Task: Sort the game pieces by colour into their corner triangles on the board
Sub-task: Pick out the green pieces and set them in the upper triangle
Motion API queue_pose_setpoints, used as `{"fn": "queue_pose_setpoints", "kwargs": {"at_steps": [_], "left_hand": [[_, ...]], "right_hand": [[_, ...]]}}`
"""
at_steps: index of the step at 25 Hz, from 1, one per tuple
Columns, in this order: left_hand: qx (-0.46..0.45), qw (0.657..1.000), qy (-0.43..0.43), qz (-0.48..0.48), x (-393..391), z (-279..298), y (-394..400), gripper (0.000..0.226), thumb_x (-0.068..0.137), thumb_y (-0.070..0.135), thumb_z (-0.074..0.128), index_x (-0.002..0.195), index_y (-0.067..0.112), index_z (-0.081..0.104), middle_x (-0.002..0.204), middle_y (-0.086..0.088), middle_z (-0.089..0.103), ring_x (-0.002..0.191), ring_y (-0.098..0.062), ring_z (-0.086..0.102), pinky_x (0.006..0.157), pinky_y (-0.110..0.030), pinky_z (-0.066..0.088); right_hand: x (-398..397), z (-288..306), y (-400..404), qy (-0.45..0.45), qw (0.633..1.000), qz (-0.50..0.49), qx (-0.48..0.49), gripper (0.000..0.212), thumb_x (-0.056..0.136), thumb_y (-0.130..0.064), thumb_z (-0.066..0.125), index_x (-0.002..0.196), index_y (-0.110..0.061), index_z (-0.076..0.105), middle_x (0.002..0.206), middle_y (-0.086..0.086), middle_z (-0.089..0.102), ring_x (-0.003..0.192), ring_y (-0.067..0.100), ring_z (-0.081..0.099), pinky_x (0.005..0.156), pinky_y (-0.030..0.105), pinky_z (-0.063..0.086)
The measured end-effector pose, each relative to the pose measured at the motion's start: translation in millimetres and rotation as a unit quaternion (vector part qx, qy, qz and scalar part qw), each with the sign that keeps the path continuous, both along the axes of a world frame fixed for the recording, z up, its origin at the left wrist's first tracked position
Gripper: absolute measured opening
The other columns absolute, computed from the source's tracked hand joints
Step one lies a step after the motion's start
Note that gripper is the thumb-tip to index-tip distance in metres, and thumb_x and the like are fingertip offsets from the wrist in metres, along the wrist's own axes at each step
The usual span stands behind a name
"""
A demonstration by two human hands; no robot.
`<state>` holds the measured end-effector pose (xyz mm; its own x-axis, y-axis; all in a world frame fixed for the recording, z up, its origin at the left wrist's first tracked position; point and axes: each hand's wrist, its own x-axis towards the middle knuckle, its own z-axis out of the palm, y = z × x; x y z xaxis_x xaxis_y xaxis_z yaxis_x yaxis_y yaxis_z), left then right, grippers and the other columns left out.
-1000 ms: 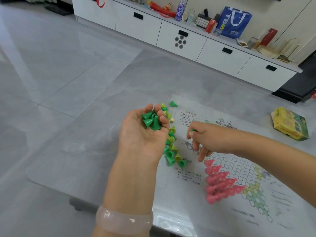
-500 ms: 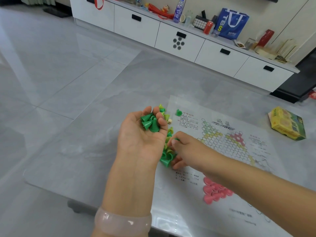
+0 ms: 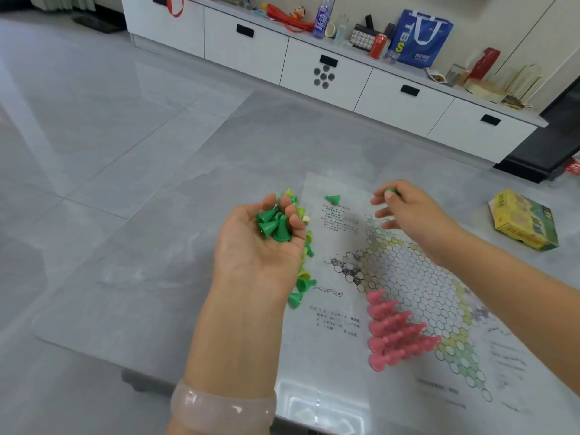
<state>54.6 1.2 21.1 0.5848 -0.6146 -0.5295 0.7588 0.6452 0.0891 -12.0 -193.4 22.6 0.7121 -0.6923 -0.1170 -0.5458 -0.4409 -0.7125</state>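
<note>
**Pink corner filled, greens only gathered**

Judged from how the pieces lie, the sorting is well short of half done. The pink pieces are packed into one corner triangle at the near side of the board — that colour looks finished, though most of them lie tipped over rather than standing. No other triangle is seen to hold anything: the pale yellow-green triangles at the far and near-right points of the board's star are bare, and a darker patterned triangle just beyond the pink one is bare too.

The greens are collected but not yet placed. A handful of dark green pieces is cupped in the left hand, palm up, fingers curled round them, held above the worktop just left of the board. Beneath and beyond that hand a mixed heap of dark green and yellow-green pieces lies along the board's left edge, still unsorted. A single green piece lies apart near the board's far-left corner, by the printed text.

The right hand is raised over the far part of the board, and one green piece is pinched in its grip between thumb and fingertips; the other fingers are spread loosely.

The pieces are small plastic cones with flared bases — light, smooth, and likely to roll or topple when set down. The board is a thin printed sheet of hexagonal cells, lying flat on the worktop.
</note>
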Motion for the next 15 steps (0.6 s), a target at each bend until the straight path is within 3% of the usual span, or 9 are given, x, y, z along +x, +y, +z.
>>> {"fn": "queue_pose_setpoints", "kwargs": {"at_steps": [4, 9, 11, 15], "left_hand": [[0.000, 1.000, 0.005, -0.008, -5, 1, -5, 0.021, 0.088, 0.008, 0.038, 0.072, 0.004, 0.052, 0.072, -0.011, 0.057, 0.062, -0.016, 0.049, 0.059, -0.020, 0.041], [0.017, 1.000, 0.000, 0.020, 4, -1, -3, 0.021, 0.087, 0.008, 0.038, 0.071, 0.004, 0.051, 0.070, -0.011, 0.055, 0.059, -0.016, 0.048, 0.058, -0.020, 0.040], [0.026, 0.998, 0.006, 0.050, 8, -3, -1, 0.021, 0.087, 0.008, 0.037, 0.072, 0.005, 0.051, 0.072, -0.010, 0.054, 0.059, -0.016, 0.047, 0.057, -0.020, 0.039], [0.023, 0.997, 0.016, 0.078, 7, -3, 1, 0.021, 0.087, 0.008, 0.035, 0.073, 0.007, 0.050, 0.073, -0.008, 0.053, 0.059, -0.014, 0.047, 0.057, -0.019, 0.038]], "right_hand": [[42, -24, -16, 0.038, 0.998, 0.050, -0.031, 0.026, 0.100, -0.021, 0.027, 0.109, -0.014, 0.050, 0.106, 0.001, 0.053, 0.079, 0.012, 0.051, 0.063, 0.022, 0.041], [77, -47, -12, 0.034, 0.995, 0.074, -0.053, 0.028, 0.100, -0.019, 0.026, 0.110, -0.011, 0.051, 0.079, -0.002, 0.044, 0.065, 0.012, 0.041, 0.051, 0.020, 0.027], [81, -46, -7, 0.022, 0.992, 0.105, -0.061, 0.028, 0.100, -0.018, 0.027, 0.110, -0.009, 0.051, 0.084, -0.003, 0.048, 0.073, 0.013, 0.042, 0.054, 0.019, 0.029], [91, -47, 12, 0.017, 0.982, 0.178, -0.053, 0.026, 0.099, -0.018, 0.031, 0.109, -0.011, 0.053, 0.115, 0.006, 0.057, 0.100, 0.019, 0.050, 0.075, 0.025, 0.036]]}}
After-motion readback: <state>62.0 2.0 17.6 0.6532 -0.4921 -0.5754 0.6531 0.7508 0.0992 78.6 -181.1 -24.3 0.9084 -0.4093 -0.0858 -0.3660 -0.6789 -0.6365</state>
